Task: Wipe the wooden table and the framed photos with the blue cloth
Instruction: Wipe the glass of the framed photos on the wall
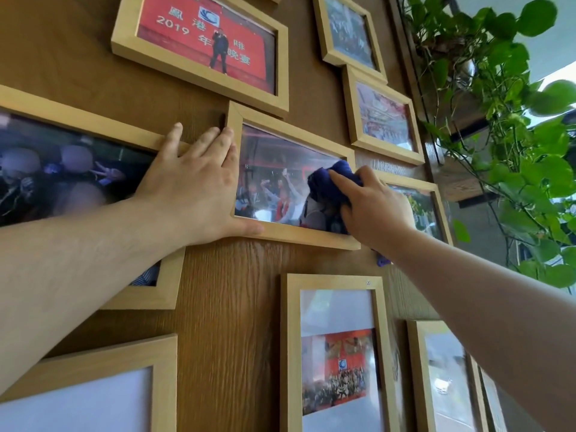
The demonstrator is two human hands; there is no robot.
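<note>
Wood-grain wall panel (230,307), brown, hung with many photos in pale wooden frames.

Centre frame (293,235): landscape, hung tilted, glass reflecting light, crowd scene inside.

Left hand (199,182): flat and spread, fingers on the panel and the frame's left edge, thumb (246,228) lying along the frame's bottom rail.

Right hand (374,204): closed around a bunched blue cloth (333,179), pressing it on the right part of the centre frame's glass; a scrap of the cloth shows below the wrist.

Red-backdrop frame (199,45): above the centre frame, a standing figure and "2019" visible.

Large frame (74,126): left, partly covered by the left forearm.

Portrait frame (336,353): below the centre frame, group photo on a white mat.

Further frames: upper right, right and lower corners, contents blurred.

Trailing green plant (514,120): right edge, beside a window.
</note>
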